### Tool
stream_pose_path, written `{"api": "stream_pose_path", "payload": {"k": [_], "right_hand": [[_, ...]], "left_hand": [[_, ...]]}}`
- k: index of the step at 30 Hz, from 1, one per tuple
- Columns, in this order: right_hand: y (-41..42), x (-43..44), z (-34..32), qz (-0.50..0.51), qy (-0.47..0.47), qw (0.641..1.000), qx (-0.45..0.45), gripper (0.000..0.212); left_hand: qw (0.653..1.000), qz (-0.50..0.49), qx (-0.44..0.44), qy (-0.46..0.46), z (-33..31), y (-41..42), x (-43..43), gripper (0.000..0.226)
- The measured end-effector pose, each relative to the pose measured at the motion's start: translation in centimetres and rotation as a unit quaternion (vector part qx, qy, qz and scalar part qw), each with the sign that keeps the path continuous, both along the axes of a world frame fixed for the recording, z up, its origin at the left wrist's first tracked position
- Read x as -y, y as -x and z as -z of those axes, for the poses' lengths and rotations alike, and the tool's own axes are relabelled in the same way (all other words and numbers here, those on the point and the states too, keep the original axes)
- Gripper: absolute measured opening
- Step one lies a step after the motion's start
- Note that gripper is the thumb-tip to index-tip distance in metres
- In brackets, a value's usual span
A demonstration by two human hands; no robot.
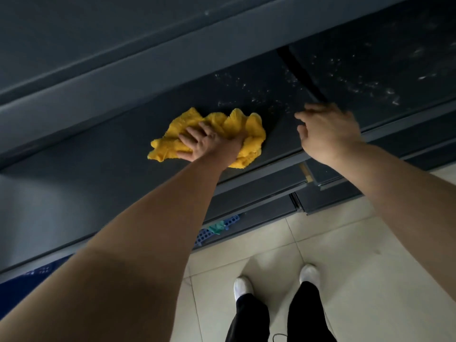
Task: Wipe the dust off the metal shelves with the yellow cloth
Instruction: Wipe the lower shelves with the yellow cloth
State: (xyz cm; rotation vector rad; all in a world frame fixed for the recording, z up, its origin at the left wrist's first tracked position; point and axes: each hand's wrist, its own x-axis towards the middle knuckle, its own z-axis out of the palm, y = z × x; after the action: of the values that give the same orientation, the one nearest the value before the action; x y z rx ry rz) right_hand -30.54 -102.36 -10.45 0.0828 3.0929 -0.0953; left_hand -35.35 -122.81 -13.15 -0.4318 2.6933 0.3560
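A crumpled yellow cloth lies on the dark grey metal shelf. My left hand presses down on the cloth with spread fingers. White dust specks dot the shelf surface just beyond and to the right of the cloth. My right hand hovers over the shelf's front edge to the right, fingers loosely bent and holding nothing. More dust covers the neighbouring shelf panel past a dark gap.
Another shelf level runs above at the back. Lower shelves hold a blue perforated item with a green piece. My feet in white shoes stand on the beige tiled floor.
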Motion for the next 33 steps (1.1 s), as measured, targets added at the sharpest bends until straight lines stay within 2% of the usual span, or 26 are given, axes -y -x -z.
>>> {"api": "stream_pose_path", "payload": {"k": [3, 10, 17, 23, 27, 33], "right_hand": [[1.1, -1.8, 0.2, -0.035, 0.026, 0.999, 0.023, 0.038], [4.1, -2.8, 1.1, -0.089, 0.031, 0.996, 0.003, 0.034], [4.8, -4.0, 1.7, -0.118, 0.089, 0.989, -0.012, 0.033], [4.3, -5.4, 1.2, -0.135, 0.147, 0.98, -0.011, 0.037], [3.2, -7.2, 1.0, -0.113, 0.121, 0.984, -0.063, 0.039], [1.5, -9.4, 1.2, -0.088, 0.079, 0.988, -0.096, 0.027]], "left_hand": [[1.0, 0.008, -0.015, 0.008, 0.6, 2.2, -0.8, 0.113], [0.996, 0.057, -0.071, 0.015, 1.6, 7.8, -2.3, 0.094], [0.99, 0.116, -0.074, 0.022, 1.4, 11.8, -3.3, 0.077], [0.987, 0.144, -0.067, 0.024, 1.1, 12.2, -4.4, 0.076], [0.979, 0.185, -0.086, 0.012, 1.2, 11.8, -6.3, 0.067], [0.957, 0.266, -0.115, -0.02, 0.7, 11.4, -11.0, 0.058]]}}
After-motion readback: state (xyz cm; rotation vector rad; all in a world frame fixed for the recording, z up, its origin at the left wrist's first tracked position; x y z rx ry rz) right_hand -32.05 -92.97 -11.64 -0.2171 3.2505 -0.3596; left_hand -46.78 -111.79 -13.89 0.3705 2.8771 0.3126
